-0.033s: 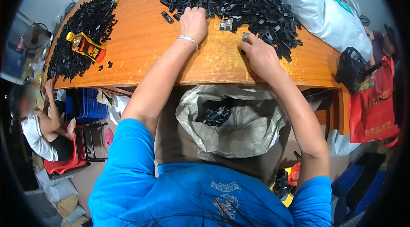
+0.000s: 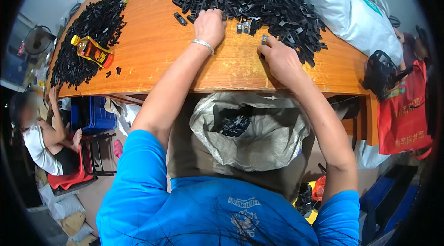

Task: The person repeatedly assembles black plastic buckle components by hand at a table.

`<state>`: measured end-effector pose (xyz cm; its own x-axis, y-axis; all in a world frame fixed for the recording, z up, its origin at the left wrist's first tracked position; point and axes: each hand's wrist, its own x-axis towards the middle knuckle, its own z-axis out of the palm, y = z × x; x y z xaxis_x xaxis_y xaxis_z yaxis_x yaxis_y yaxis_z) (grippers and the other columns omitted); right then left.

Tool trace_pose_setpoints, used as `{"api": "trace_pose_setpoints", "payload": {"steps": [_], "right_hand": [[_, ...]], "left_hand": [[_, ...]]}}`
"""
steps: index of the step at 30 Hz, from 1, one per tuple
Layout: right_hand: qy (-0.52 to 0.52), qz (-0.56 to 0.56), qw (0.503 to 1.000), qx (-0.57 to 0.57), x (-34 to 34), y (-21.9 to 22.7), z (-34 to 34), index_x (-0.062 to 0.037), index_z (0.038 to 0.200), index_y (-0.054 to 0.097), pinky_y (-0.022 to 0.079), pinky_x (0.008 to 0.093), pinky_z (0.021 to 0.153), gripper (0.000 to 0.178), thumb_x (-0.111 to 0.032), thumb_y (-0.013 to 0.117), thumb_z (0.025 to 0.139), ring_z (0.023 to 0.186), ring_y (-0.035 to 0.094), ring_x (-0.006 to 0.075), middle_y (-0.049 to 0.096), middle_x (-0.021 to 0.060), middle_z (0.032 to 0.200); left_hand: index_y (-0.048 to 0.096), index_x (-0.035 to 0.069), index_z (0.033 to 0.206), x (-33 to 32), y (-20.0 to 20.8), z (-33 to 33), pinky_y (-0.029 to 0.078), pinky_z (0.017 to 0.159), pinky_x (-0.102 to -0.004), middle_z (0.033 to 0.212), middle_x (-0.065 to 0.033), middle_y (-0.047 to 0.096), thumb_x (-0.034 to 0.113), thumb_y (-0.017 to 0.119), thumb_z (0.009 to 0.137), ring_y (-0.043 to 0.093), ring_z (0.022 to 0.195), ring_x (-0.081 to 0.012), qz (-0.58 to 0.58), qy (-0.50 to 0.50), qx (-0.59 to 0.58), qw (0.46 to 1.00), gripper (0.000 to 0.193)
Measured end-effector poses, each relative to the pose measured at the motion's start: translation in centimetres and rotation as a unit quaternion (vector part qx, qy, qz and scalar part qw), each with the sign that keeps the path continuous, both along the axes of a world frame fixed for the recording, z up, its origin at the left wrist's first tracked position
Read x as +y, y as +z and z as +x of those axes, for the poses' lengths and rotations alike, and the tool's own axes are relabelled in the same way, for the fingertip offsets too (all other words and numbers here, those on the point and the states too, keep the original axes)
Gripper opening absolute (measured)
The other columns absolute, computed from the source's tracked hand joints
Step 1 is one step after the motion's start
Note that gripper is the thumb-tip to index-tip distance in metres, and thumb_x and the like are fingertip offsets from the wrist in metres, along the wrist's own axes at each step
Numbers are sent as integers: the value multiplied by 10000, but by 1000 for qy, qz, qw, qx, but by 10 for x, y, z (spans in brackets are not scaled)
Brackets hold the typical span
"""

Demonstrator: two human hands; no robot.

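Note:
A large heap of small black plastic pieces (image 2: 259, 1) covers the far middle of the table. At the heap's near left edge is my left hand (image 2: 209, 27), a silver bracelet on its wrist; its fingers are bent down among the pieces, tips hidden. My right hand (image 2: 280, 58) pinches a small black plastic piece with a grey face (image 2: 264, 39) between thumb and fingers, just above the tabletop. Two similar pieces with pale and yellow faces (image 2: 243, 27) lie side by side between my hands. One loose black piece (image 2: 180, 19) rests left of the heap.
A second black heap (image 2: 88, 28) lies on the left, with a yellow-capped bottle (image 2: 95, 52) on it. Below the table edge hangs an open woven sack (image 2: 212, 149). A white sack (image 2: 340, 15) borders the heap, a red bag (image 2: 402, 114) the table's right. A person (image 2: 44, 139) sits at left.

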<state>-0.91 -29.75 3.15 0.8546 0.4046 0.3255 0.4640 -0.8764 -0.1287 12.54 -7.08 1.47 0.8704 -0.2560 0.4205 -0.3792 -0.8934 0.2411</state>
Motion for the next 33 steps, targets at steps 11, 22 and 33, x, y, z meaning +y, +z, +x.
{"api": "trace_pose_setpoints", "payload": {"steps": [11, 22, 33], "right_hand": [[-58, 304, 947, 83, 25, 1, -37, -36, 972, 668, 562, 449, 769, 192, -95, 766, 818, 868, 702, 348, 685, 142, 890], [-140, 55, 984, 99, 24, 1, -44, -43, 968, 735, 564, 480, 790, 196, -149, 817, 825, 908, 707, 382, 690, 151, 983], [-41, 165, 983, 63, 41, -9, -10, -91, 1075, 799, 559, 467, 806, 223, -171, 808, 867, 931, 701, 355, 684, 107, 1016]], "left_hand": [[684, 33, 1071, 9, 3, -37, 572, 792, -375, 912, -100, 744, 159, 873, 771, 725, 851, -248, -205, -88, 253, 941, 377], [736, 35, 981, 39, -13, -101, 527, 774, -344, 923, -71, 709, 80, 880, 793, 627, 814, -224, -276, -156, 171, 933, 241], [806, 68, 994, 54, -16, -107, 491, 855, -384, 951, -70, 696, 107, 888, 792, 606, 919, -265, -161, -174, 87, 968, 222]]}}
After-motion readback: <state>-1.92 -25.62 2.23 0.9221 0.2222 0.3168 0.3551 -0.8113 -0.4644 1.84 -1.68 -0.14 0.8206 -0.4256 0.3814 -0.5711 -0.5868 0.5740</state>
